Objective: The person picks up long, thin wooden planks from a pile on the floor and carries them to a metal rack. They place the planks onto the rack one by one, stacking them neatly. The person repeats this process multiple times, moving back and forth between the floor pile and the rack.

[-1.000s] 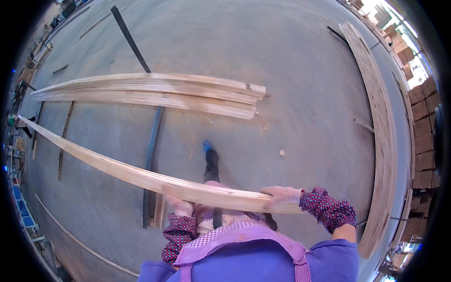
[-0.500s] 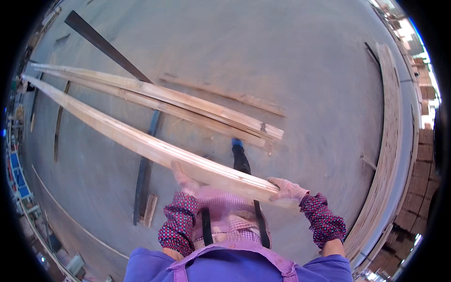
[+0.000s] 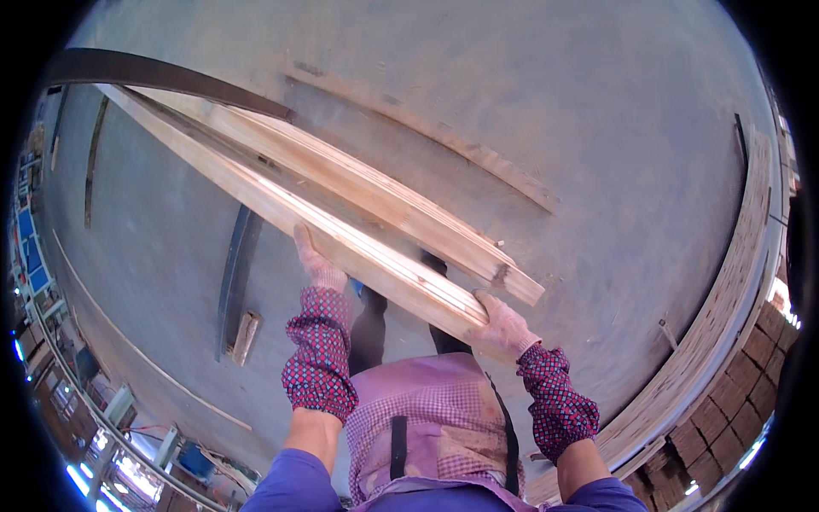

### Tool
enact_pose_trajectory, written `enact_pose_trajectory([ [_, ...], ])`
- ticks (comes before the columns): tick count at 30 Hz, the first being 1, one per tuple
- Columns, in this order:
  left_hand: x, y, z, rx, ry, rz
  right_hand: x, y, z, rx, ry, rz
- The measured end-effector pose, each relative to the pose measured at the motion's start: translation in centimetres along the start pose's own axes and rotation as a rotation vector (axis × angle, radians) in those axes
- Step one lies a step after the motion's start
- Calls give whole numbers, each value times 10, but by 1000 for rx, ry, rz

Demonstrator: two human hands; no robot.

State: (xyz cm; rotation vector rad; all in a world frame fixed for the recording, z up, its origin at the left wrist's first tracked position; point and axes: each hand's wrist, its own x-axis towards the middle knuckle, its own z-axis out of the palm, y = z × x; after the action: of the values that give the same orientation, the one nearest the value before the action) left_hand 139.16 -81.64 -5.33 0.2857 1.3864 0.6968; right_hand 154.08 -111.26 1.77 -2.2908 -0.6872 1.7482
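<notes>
A long bundle of pale wooden boards (image 3: 384, 275) runs slantwise in front of me, from the upper left to my right hand. My left hand (image 3: 320, 263), in a light work glove, grips its near side, with the thumb upright against the edge and the fingers hidden below. My gloved right hand (image 3: 499, 324) clasps the near right end. Just beyond lies a second stack of long boards (image 3: 418, 224), close beside the held bundle, with a dark mark near its right end.
A dark metal bar (image 3: 171, 75) reaches across at the upper left, and another dark bar (image 3: 237, 273) lies left of my arm with a short wood block (image 3: 246, 338). A flat wood strip (image 3: 426, 132) lies beyond. Long stacked boards (image 3: 682, 367) line the right.
The held bundle has moved away from my body, closer to the other stack. My arms are stretched further forward, and the view has shifted.
</notes>
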Motion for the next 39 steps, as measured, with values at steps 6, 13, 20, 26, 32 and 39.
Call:
enact_pose_trajectory([
  [6,56,-51,-30,-138,-132,-116,72,19,32,-26,-112,187],
  [13,83,-170,-74,806,-456,170,19,-58,1,382,-59,-26],
  [20,45,-230,-60,-166,-468,-200,100,-77,-71,316,394,-273],
  [26,34,-220,-28,-869,-386,-504,142,-41,-50,-46,-110,-176],
  [32,38,-204,-12,-779,-292,-491,146,-37,-42,-93,-157,-147],
  [39,41,-208,-22,-622,-249,-475,138,-42,-45,29,-104,-85],
])
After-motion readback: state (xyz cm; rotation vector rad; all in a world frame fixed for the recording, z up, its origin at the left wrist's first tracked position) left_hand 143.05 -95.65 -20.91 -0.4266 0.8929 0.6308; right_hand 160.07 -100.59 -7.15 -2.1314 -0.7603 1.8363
